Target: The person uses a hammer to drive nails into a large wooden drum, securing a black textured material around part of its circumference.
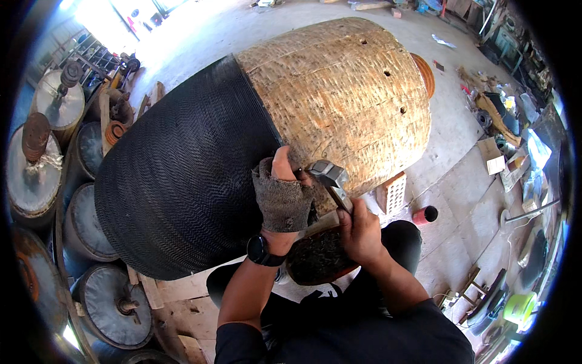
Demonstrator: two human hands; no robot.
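A large drum lies on its side before me. Black, finely grooved sheet (pixel 188 164) wraps its left part; the right part is rough tan, wood-like surface (pixel 339 91) with several dark holes. My left hand (pixel 282 197), in a worn grey fingerless glove, rests at the sheet's edge with its fingers pinched together; what they pinch is too small to make out. My right hand (pixel 364 233) grips a hammer (pixel 330 176), its metal head right beside the left fingertips. Below my hands, a container of small dark pieces (pixel 321 255) sits between my knees.
Several drums with round metal ends (pixel 115 306) stand along the left. A perforated brick (pixel 393 193) lies against the drum's lower right, near a red cup-like container (pixel 424 215). Scattered boards, scraps and a bright green roll (pixel 520 308) line the right side.
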